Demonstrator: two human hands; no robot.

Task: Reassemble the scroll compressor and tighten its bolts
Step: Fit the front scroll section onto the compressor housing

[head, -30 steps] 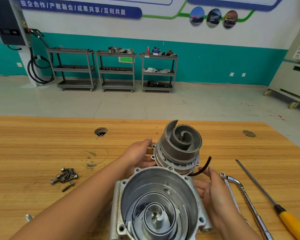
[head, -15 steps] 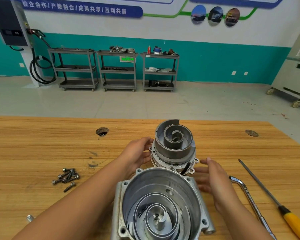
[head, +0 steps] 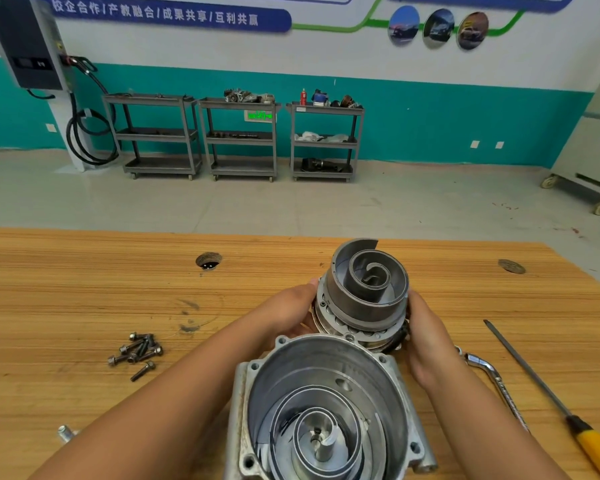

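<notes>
A pale wooden table (head: 66,289) fills the near view, with a round hole (head: 208,260) in it beyond and to the left of the hands. Behind it lie a grey tiled floor, three metal carts (head: 243,136) and a teal-and-white wall. The fingers of both hands are hidden behind the part they hold. A dark strip under the right palm is too unclear to name. The housing (head: 326,393), just nearer than the hands, runs off the bottom edge, its spiral open to view. The left hand (head: 291,310) and right hand (head: 426,337) clasp the scroll assembly (head: 368,285) between them from either side. Both are closed on its ringed base, and its spiral is tilted toward the camera. Loose bolts (head: 137,351) lie well left of the left hand. An angled wrench (head: 499,382) lies just right of the right hand, with a yellow-handled screwdriver (head: 551,403) beyond it.
</notes>
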